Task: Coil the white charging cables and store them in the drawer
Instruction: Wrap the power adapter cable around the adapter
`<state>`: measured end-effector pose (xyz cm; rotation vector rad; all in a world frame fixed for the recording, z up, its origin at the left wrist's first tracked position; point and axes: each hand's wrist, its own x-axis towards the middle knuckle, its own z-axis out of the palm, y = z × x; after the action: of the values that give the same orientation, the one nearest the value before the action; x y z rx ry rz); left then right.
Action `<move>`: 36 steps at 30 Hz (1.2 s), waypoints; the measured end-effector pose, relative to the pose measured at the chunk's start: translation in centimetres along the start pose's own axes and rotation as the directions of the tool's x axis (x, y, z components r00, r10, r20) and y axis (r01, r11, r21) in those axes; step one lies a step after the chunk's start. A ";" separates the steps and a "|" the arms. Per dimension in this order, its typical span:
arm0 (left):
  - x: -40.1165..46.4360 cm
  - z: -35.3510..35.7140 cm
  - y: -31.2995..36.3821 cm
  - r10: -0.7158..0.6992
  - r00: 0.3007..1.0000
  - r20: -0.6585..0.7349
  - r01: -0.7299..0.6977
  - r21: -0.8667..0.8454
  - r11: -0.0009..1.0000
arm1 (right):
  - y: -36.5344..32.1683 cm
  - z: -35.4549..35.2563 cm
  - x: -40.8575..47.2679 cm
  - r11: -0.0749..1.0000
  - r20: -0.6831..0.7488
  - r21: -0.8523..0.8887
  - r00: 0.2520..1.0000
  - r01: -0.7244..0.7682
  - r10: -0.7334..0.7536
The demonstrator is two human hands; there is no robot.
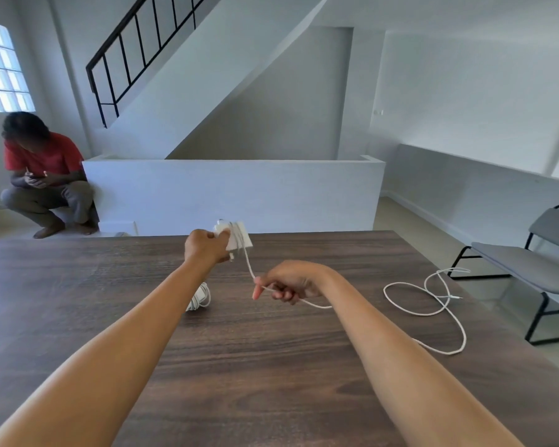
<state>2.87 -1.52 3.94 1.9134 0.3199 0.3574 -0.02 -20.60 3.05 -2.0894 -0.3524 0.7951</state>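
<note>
My left hand (205, 245) holds a white charger block (239, 239) above the far middle of the dark wooden table (271, 350), with a few turns of cable wound around the block. The white charging cable (433, 301) runs from the block down to my right hand (288, 282), which pinches it, then trails right in loose loops across the table. A second white cable, coiled into a bundle (200, 297), lies on the table partly behind my left forearm. No drawer is in view.
A grey chair (530, 262) with a black frame stands off the table's right edge. A person in a red shirt (42, 175) crouches on the floor at the far left beside a low white wall (233, 191). A staircase rises behind.
</note>
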 end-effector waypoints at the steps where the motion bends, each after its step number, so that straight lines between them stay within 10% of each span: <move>1: -0.1 0.0 0.7 -0.099 0.994 0.044 0.106 -0.190 0.976 | 0.2 0.2 0.2 1.000 0.041 -0.007 0.999 -0.015 0.015; 7: -0.5 -1.9 2.7 -0.108 0.915 0.388 0.313 -0.517 0.797 | 2.0 -0.5 0.8 0.999 -0.014 -0.020 1.000 -0.027 0.027; 13: -0.5 -4.4 2.4 0.072 0.658 0.750 0.209 -0.273 0.939 | 2.5 -3.0 0.4 0.997 -0.378 -0.079 0.925 0.017 -0.046; 17: -0.6 -4.5 2.4 -0.047 0.450 0.892 -0.040 0.073 0.997 | 1.6 -4.7 0.2 0.990 -0.542 -0.135 0.834 0.037 -0.104; 22: -0.1 -2.7 0.6 -0.145 0.599 0.788 -0.303 0.390 0.869 | 0.1 -5.9 -0.1 0.988 -0.664 -0.149 0.737 0.038 -0.129; 29: 0.3 -0.9 -1.5 0.193 0.901 0.388 -0.432 0.764 0.480 | 0.0 -4.2 -0.3 0.993 -0.537 -0.093 0.836 0.079 -0.116; 32: 0.1 0.4 -1.4 0.322 0.935 0.148 -0.334 0.666 0.667 | -0.3 -2.7 0.2 0.992 -0.375 0.010 0.920 0.123 -0.110; 36: 1.0 0.8 0.0 0.024 1.000 -0.012 -0.022 0.141 0.990 | -0.1 -1.4 0.7 0.999 -0.049 0.035 0.999 -0.010 0.012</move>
<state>4.06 -1.78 3.75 2.0548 0.3401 0.3711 1.43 -21.05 3.50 -2.0766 -0.2991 0.7497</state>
